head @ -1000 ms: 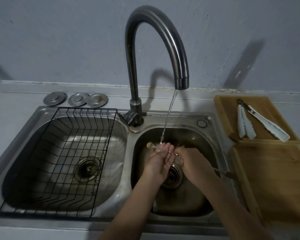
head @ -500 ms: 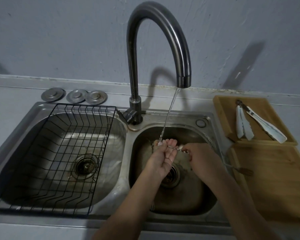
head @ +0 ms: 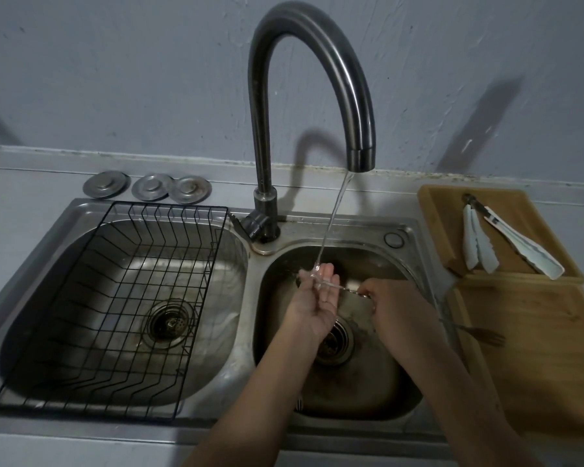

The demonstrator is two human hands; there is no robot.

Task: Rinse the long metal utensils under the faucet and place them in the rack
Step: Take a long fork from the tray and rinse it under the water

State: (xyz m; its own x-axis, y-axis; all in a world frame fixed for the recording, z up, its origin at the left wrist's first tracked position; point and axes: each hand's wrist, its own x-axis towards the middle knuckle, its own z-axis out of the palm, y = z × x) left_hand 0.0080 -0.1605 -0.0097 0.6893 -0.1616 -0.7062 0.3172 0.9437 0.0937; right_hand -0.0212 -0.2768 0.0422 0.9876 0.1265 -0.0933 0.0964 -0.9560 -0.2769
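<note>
Water runs from the dark curved faucet into the right sink basin. My right hand grips a thin long metal utensil whose shaft points left. My left hand holds the utensil's far end between thumb and fingers, right under the stream; that end is hidden by the fingers and the water. A fork end sticks out to the right behind my right wrist, over the board. The black wire rack sits in the left basin with nothing in it.
Tines of another utensil show at the front of the right basin beside my left forearm. White-tipped tongs lie on a wooden board at the back right, with a second wooden board in front of it. Three metal drain lids lie behind the rack.
Both hands have risen slightly and the utensil's end, seen sticking out left a second ago, is now covered by my left fingers under the stream. The fork end has slid further right.
</note>
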